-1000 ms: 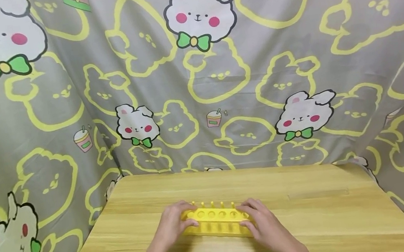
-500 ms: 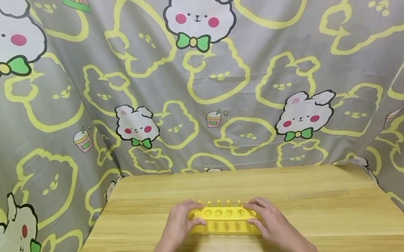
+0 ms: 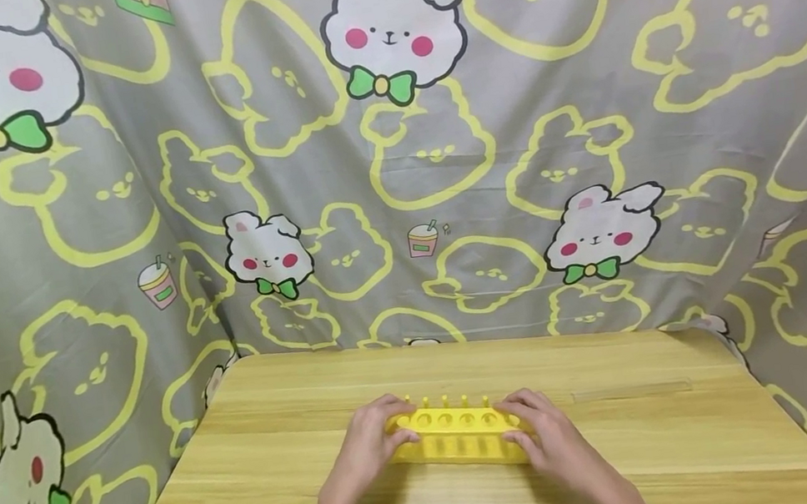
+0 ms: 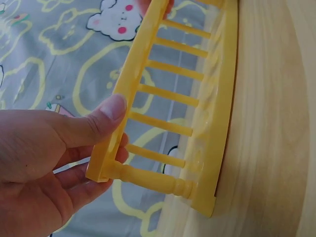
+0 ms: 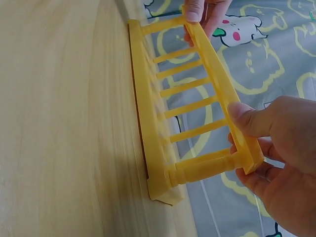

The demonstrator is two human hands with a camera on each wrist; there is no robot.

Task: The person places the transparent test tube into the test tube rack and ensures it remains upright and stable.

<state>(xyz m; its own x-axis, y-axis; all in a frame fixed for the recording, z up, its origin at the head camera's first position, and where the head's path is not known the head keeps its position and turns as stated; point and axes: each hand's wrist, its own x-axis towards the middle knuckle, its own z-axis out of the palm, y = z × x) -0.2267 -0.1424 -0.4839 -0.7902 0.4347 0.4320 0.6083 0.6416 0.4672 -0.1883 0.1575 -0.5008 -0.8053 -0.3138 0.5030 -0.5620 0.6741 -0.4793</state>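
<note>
A yellow plastic test tube rack (image 3: 460, 438) stands lengthwise across the wooden table, with a row of round holes on top and upright pegs along its far side. My left hand (image 3: 374, 440) grips the left end of its top plate. In the left wrist view, the left thumb (image 4: 111, 108) lies on the near edge and the fingers curl beneath. At the other end, my right hand (image 3: 547, 434) pinches the top plate the same way, its thumb (image 5: 242, 116) plain in the right wrist view. The rack's holes hold no tubes.
A long, thin, transparent piece (image 3: 632, 391) lies on the table (image 3: 279, 410) to the right of the rack. Behind and at both sides hangs a grey curtain (image 3: 468, 160) printed with rabbits and yellow outlines.
Both hands have shifted the rack a little to the right along the table, keeping their hold at its two ends. The head view has turned slightly.
</note>
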